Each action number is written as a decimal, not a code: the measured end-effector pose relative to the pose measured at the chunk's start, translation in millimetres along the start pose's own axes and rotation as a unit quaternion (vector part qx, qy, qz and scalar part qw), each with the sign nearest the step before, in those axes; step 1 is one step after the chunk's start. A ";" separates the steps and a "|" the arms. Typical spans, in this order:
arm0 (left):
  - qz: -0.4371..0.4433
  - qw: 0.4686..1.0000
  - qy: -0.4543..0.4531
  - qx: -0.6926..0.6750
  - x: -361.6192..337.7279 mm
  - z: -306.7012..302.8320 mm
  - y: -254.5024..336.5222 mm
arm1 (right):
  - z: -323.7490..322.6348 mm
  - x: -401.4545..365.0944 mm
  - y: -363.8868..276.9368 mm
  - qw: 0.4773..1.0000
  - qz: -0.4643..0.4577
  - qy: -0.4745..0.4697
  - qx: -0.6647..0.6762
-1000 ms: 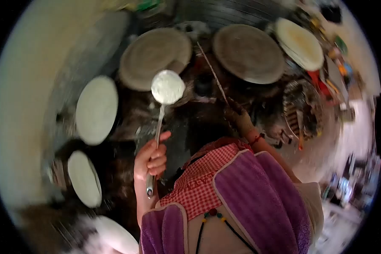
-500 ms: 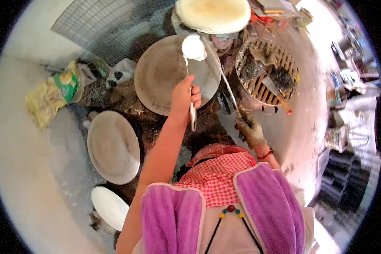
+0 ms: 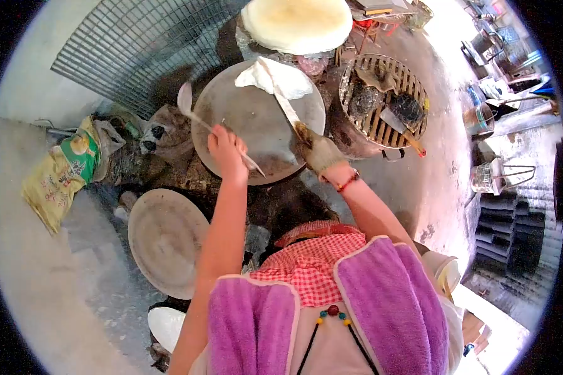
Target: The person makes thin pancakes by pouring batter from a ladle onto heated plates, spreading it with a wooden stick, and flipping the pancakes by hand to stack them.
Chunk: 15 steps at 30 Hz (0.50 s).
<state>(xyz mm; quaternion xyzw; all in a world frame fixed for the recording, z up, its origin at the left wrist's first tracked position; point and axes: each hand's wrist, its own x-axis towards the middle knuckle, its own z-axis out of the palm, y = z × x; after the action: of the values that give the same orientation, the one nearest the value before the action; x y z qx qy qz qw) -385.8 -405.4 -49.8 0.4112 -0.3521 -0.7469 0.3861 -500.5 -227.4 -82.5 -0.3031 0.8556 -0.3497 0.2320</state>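
Note:
My left hand is closed round the handle of a ladle, whose bowl hangs just past the left edge of a round griddle. In my gloved right hand is a long flat stick. Its far end lies in white batter on the back part of the griddle. The glove looks stained and dark at the fingers.
Behind the griddle lies a stack of pale round flatbreads. A round grate with a scraper is at the right. A round lid, yellow-green bag and wire mesh are on the left.
The ladle has moved left off the griddle, and its white batter now lies on the surface. My right hand has come forward and left, bringing the stick into the batter. The view has shifted slightly.

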 end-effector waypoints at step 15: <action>-0.097 0.988 0.119 -0.010 -155.6 -179.5 85.7 | -3.2 12.9 -29.1 0.986 0.005 -0.074 0.152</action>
<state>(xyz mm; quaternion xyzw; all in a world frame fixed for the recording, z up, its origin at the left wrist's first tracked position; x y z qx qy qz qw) -145.6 -346.9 1.5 0.5255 -0.2544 -0.7299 0.3555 -501.2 -251.5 -61.3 -0.2850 0.7745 -0.4511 0.3397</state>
